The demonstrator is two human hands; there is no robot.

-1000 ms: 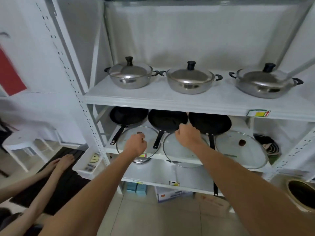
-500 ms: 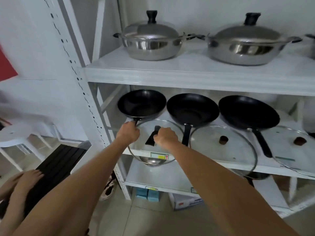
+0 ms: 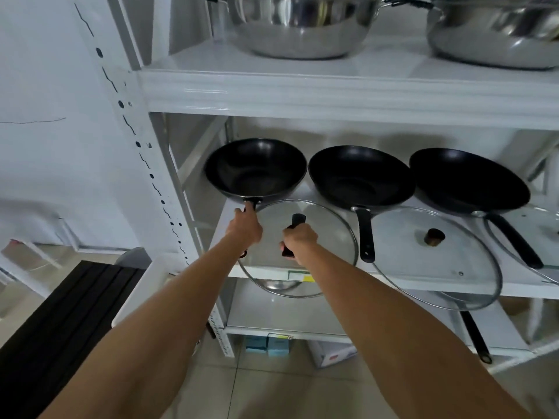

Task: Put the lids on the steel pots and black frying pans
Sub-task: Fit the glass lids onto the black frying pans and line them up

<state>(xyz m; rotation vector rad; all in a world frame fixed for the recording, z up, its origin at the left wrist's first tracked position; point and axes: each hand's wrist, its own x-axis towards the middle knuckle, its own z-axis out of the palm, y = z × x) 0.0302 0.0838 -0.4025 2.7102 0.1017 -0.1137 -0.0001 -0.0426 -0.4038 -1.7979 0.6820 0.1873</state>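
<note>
Three black frying pans stand in a row on the middle shelf: the left pan, the middle pan and the right pan. My left hand grips the left pan's handle just below its rim. My right hand is closed on the black handle of a glass lid, which sits in front of the left pan and overhangs the shelf edge. A second glass lid with a brown knob lies before the middle pan. Two steel pots stand on the top shelf.
A white slotted post bounds the rack on the left. A third lid's rim shows at the right edge. On the lowest shelf lies another pan handle. Boxes sit on the floor; a black slatted panel lies at lower left.
My view has come closer and lower. My right hand left the middle lid and took the left lid's handle. My left hand moved from that lid to the left pan's handle.
</note>
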